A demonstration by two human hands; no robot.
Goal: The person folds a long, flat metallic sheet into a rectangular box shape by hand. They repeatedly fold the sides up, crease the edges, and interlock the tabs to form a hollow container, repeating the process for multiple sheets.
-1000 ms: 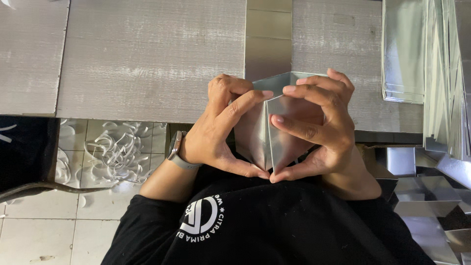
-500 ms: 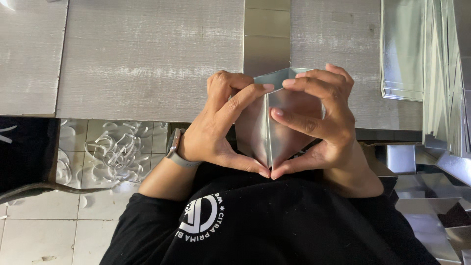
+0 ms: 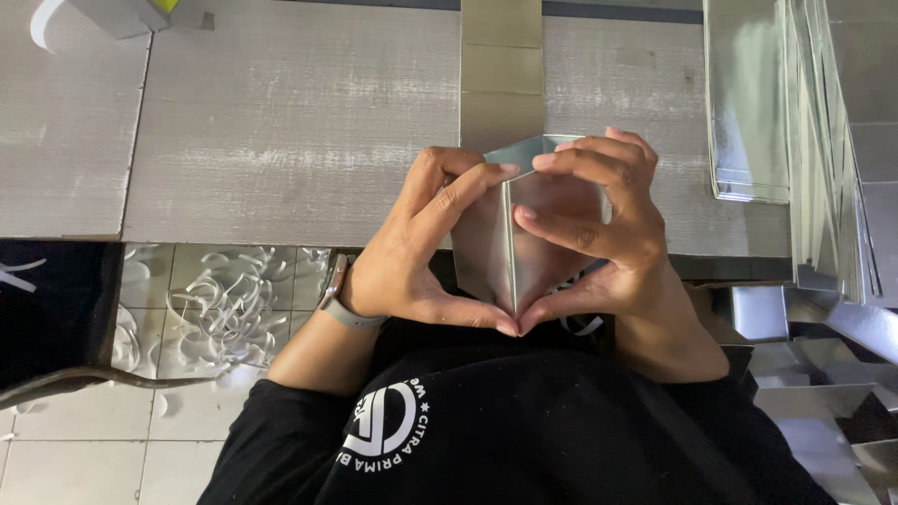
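Head view is showing both hands working a folded silver sheet point(image 3: 524, 234) held upright just above the near edge of the table point(image 3: 281, 140). Compared with a second ago, the left hand point(image 3: 412, 252) and right hand point(image 3: 599, 234) are sitting in nearly the same pose, but the sheet is looking more sharply creased now: a straight ridge is running down its middle to the point where the two thumbs are meeting. That suggests the fold is being pressed tighter rather than begun afresh.

Both hands are closing on the sheet from either side. The left forefinger is lying across the top left flap, and the right fingers are curling over the top right corner, so the hands are together at the thumbs and clamped on the sheet.

For room: the grey tabletop in front of the hands is lying bare out to a tan strip point(image 3: 500, 75) running away from the sheet. To the right, a stack of silver sheets point(image 3: 748, 103) is resting well apart from the right hand, with more silver pieces point(image 3: 804, 374) piled lower right, below the table edge. To the left, below the edge, white curled offcuts point(image 3: 224, 304) are lying on the tiled floor. A watch point(image 3: 341, 299) is circling the left wrist.
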